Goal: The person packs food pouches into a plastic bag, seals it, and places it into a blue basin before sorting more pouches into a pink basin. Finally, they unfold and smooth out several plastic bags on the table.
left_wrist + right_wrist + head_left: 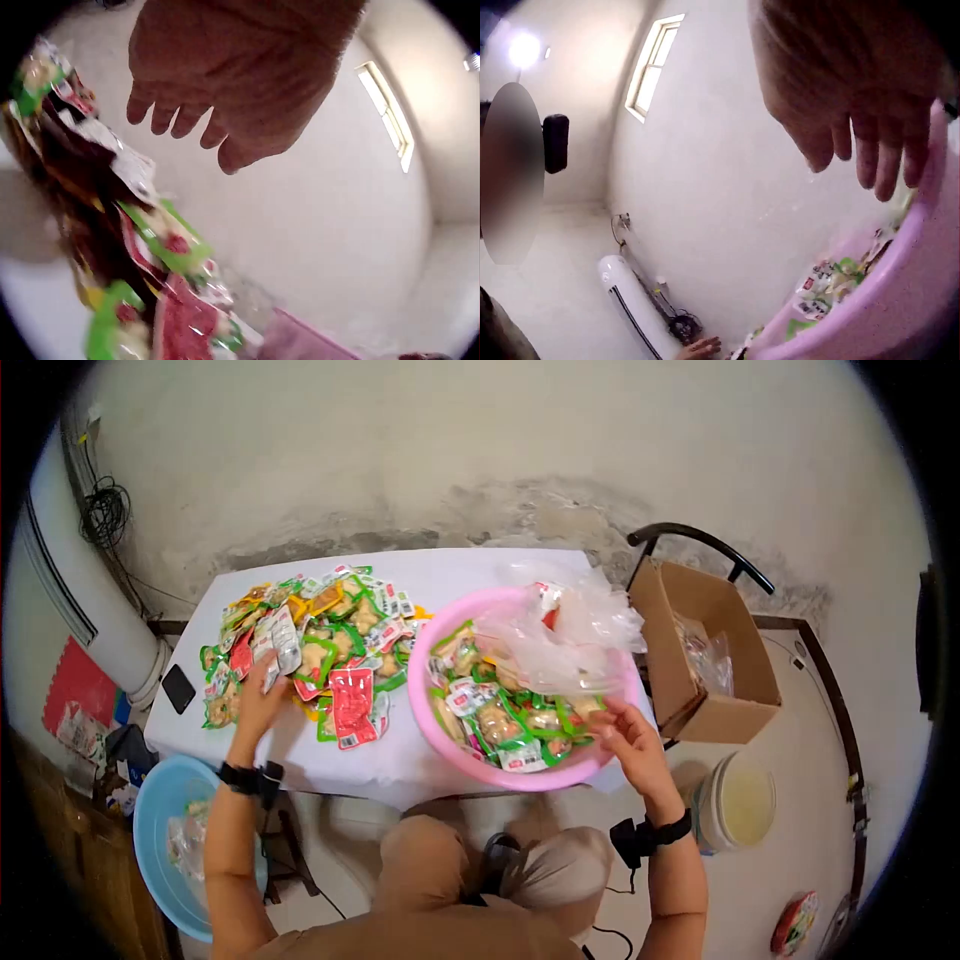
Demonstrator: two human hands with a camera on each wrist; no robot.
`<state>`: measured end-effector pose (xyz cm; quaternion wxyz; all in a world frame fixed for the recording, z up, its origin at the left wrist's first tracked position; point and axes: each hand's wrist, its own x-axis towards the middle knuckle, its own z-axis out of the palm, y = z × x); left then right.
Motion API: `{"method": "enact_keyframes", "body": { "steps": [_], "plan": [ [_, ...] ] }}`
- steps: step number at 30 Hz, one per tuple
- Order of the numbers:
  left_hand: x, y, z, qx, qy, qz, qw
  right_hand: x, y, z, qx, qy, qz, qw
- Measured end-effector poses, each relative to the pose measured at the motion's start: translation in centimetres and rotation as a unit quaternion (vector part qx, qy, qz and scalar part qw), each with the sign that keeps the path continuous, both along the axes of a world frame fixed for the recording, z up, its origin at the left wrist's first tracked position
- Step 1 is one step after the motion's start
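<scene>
Left hand [258, 705] with fingers loosely spread at the near side of heaped packets [353, 705], right hand [640, 750] likewise spread at the right rim of a pink basin [522, 778], more packets [500, 725] inside, clear plastic [585, 630] at far right.

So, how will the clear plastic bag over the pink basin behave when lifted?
The clear plastic bag is probably floppy, as it lies crumpled over the pink basin. Its thin, see-through film suggests little weight. Its glossy sheen hints it may be slippery.

Beige trousers [425, 857] go with a brownish top [430, 938] — black wrist straps [676, 828] carry small boxy cameras [627, 843].
</scene>
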<state>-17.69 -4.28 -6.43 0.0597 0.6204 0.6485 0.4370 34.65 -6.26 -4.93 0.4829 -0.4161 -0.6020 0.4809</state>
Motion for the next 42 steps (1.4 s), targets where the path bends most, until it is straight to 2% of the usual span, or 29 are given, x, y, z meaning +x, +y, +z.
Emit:
{"method": "enact_keyframes", "body": {
  "steps": [1, 2, 3, 4, 5, 7, 8, 9, 11, 12, 15, 16, 20, 22, 23, 24, 25, 26, 30, 32, 33, 35, 36, 38, 40, 41, 42],
  "plan": [
    [0.6, 0.8, -2.1, 0.004, -0.073, -0.074, 0.995, 0.4, -0.6, 0.0, -0.001, 0.001, -0.006, 1.0],
    [4.1, 0.0, -1.1, 0.03, -0.005, -0.093, 0.995, 0.6, -1.1, 0.2, 0.042, -0.062, -0.075, 0.994],
    [7.3, -0.7, 0.3, 0.028, 0.009, -0.136, 0.99, 0.9, -1.4, 0.4, 0.086, -0.126, -0.143, 0.978],
    [9.8, -0.9, 1.7, -0.01, 0.053, -0.171, 0.984, 1.0, -1.9, 0.9, 0.08, -0.132, -0.16, 0.975],
    [13.4, -0.8, 2.9, 0.002, 0.082, -0.202, 0.976, 1.5, -2.4, 1.1, 0.083, -0.133, -0.169, 0.973],
    [18.2, -0.4, 4.7, 0.007, 0.152, -0.252, 0.956, 1.4, -2.2, 0.9, 0.217, -0.322, -0.195, 0.901],
    [19.9, 0.1, 5.5, 0.004, 0.191, -0.277, 0.941, 1.7, -1.8, 0.8, 0.237, -0.358, -0.162, 0.888],
    [21.5, 0.7, 6.0, 0.007, 0.192, -0.279, 0.941, 1.7, -1.5, 0.9, 0.239, -0.358, -0.165, 0.888],
    [24.4, 2.5, 6.2, 0.032, 0.297, -0.338, 0.892, 1.3, -0.4, 1.3, 0.273, -0.393, -0.151, 0.865],
    [25.8, 3.3, 6.3, 0.036, 0.299, -0.338, 0.892, 1.4, 0.3, 1.8, 0.288, -0.398, -0.143, 0.859],
    [29.1, 5.4, 6.8, -0.012, 0.339, -0.341, 0.877, 2.8, 4.3, 0.9, 0.265, -0.36, -0.172, 0.878],
    [30.0, 6.1, 7.1, -0.032, 0.347, -0.328, 0.878, 3.1, 5.2, 1.2, 0.221, -0.322, -0.158, 0.907],
    [32.5, 9.1, 7.6, -0.064, 0.341, -0.319, 0.882, 4.3, 10.0, 0.1, 0.212, -0.329, -0.162, 0.906],
    [33.5, 11.5, 6.8, -0.042, 0.326, -0.347, 0.878, 4.0, 11.9, -0.2, 0.207, -0.211, -0.042, 0.954],
    [34.0, 12.7, 6.2, -0.024, 0.309, -0.373, 0.875, 3.9, 12.3, -0.1, 0.209, -0.21, -0.047, 0.954],
    [34.5, 13.5, 5.7, -0.022, 0.311, -0.376, 0.873, 3.5, 12.3, 0.9, 0.168, -0.198, 0.012, 0.965],
    [34.9, 14.1, 5.1, -0.032, 0.278, -0.421, 0.863, 3.2, 11.9, 1.7, 0.127, -0.186, 0.072, 0.972],
    [35.3, 14.6, 4.5, -0.043, 0.243, -0.465, 0.85, 2.9, 11.4, 2.2, 0.135, -0.191, 0.092, 0.968],
    [36.1, 16.1, 2.0, -0.005, 0.258, -0.469, 0.845, 4.5, 11.2, 1.2, 0.074, -0.259, 0.142, 0.952],
    [36.6, 15.6, 2.1, -0.08, 0.198, -0.449, 0.868, 5.0, 10.5, -0.2, 0.1, -0.231, 0.034, 0.967],
    [36.7, 15.5, 2.0, -0.082, 0.198, -0.447, 0.869, 4.8, 9.9, -0.4, 0.099, -0.23, 0.036, 0.967],
    [36.9, 15.5, 1.9, -0.052, 0.211, -0.427, 0.878, 4.6, 8.5, -0.6, 0.206, -0.271, -0.143, 0.929],
    [36.7, 15.8, 1.5, -0.054, 0.213, -0.426, 0.878, 4.5, 8.0, -1.2, 0.208, -0.298, -0.22, 0.905],
    [36.1, 17.5, 0.1, -0.007, 0.176, -0.365, 0.914, 4.5, 7.7, -3.8, 0.169, -0.273, -0.231, 0.918],
    [34.7, 19.8, 0.3, 0.001, 0.165, -0.378, 0.911, 4.6, 6.9, -4.9, 0.126, -0.247, -0.244, 0.929],
    [34.1, 20.9, 0.6, 0.01, 0.153, -0.389, 0.908, 4.6, 6.5, -5.1, 0.019, -0.148, -0.187, 0.971],
    [33.6, 20.4, 1.8, 0.047, 0.087, -0.365, 0.926, 4.5, 6.2, -5.2, -0.087, -0.043, -0.123, 0.988]
  ]
}}
